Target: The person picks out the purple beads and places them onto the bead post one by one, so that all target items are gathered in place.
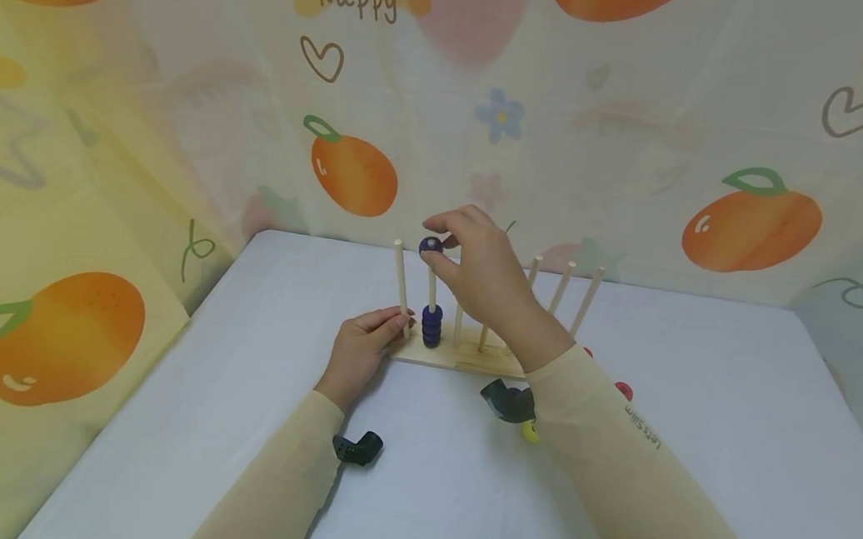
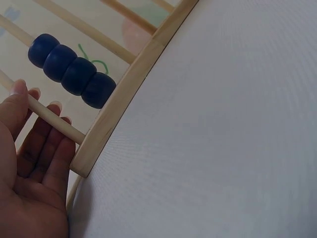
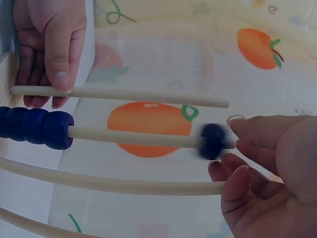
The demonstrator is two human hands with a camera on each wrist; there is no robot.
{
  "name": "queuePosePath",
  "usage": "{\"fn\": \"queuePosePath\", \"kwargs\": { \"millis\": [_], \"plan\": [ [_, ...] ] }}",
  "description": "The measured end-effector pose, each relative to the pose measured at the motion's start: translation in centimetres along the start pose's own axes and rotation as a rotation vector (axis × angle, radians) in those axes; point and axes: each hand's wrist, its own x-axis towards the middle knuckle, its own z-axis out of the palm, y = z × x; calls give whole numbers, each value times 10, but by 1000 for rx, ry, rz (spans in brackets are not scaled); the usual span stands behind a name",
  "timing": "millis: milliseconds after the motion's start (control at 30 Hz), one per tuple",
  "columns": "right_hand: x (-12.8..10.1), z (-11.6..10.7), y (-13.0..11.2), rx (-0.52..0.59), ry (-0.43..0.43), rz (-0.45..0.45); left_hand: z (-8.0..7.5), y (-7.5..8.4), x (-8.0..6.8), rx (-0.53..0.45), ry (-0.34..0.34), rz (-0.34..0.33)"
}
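The right hand (image 1: 480, 273) pinched a dark blue bead (image 1: 430, 247) between thumb and fingertips at the very top of the second peg (image 1: 432, 290), its hole lined up along the peg, whose long axis stood upright from the wooden base (image 1: 455, 356). Lower on the same peg sat a stack of blue beads (image 1: 431, 325), resting against the base. The left hand (image 1: 361, 350) lay at the base's left end, its fingers straight, thumb and fingers touching the first peg (image 1: 401, 288) near its foot. The base rested flat on the white bench (image 1: 729, 424). More bare pegs rose to the right, all parallel.
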Motion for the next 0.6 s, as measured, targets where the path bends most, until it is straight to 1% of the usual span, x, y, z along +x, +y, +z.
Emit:
{"fn": "queuePosePath", "kwargs": {
  "millis": [133, 367, 600],
  "plan": [
    [-1, -1, 0, 10, -11, 8, 0, 0, 0, 8, -2, -9],
    [-3, -3, 0, 55, -12, -13, 1, 2, -1, -16, -3, -25],
    [-9, -4, 2, 115, 0, -36, 0, 2, -1, 7, 3, -21]
  ]
}}
